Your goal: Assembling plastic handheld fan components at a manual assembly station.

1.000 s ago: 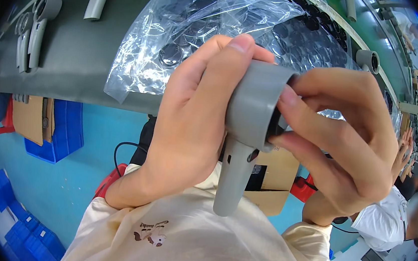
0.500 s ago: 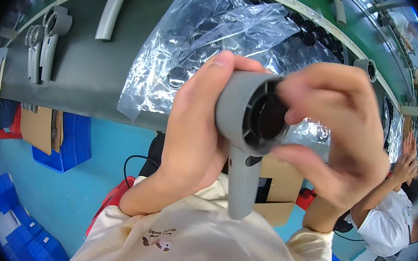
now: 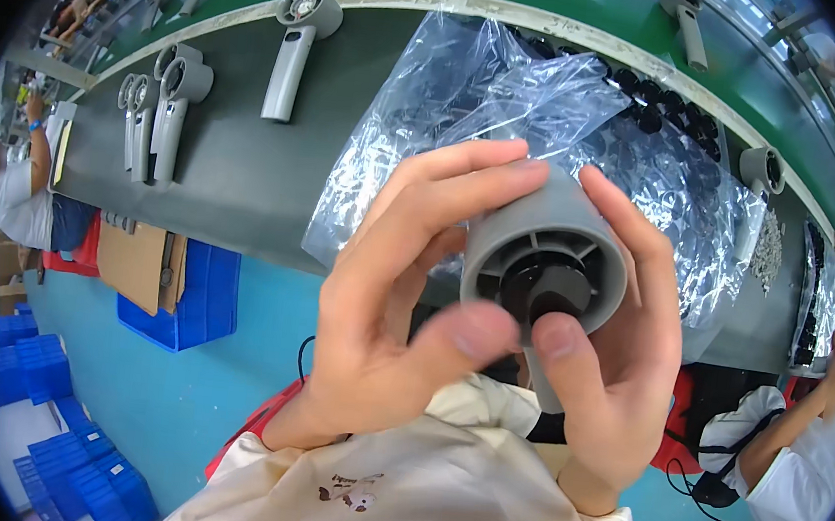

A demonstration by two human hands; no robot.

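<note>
I hold a grey handheld fan body (image 3: pixel 546 258) up close to the camera, its round open end facing me with a black hub in the middle. My left hand (image 3: pixel 405 289) wraps the left side of the barrel, thumb at its lower edge. My right hand (image 3: pixel 620 350) grips the right side, thumb pressing on the black hub. The fan's handle points down between my palms and is mostly hidden.
Behind lies a clear plastic bag (image 3: pixel 512 109) of small black parts on a dark green workbench (image 3: pixel 235 173). Several grey fan bodies (image 3: pixel 293 43) lie on the bench. Blue crates (image 3: pixel 184 288) and cardboard sit on the blue floor. Other people work at left (image 3: pixel 16 197) and right (image 3: pixel 802 438).
The fan body has been turned so its open round end now faces the camera. My right thumb has moved onto the black hub.
</note>
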